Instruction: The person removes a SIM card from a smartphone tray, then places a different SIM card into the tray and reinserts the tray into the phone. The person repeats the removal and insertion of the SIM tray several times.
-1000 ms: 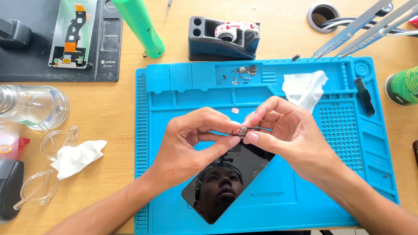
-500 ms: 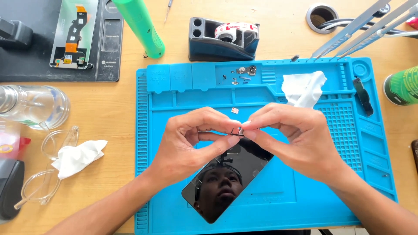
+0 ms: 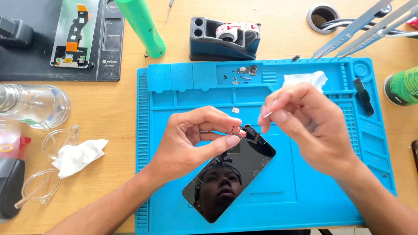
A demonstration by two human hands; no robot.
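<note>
Nearest, the dark phone (image 3: 228,174) lies glass-up on the blue mat (image 3: 305,204). Just beyond it, the left hand (image 3: 191,141) still pinches a small metal part (image 3: 237,130) over the phone's far corner. The right hand (image 3: 305,124), which met it a second ago, has drawn away rightward, fingers closed on a thin sliver. Far off sits a tape dispenser (image 3: 224,41) on the surface.
</note>
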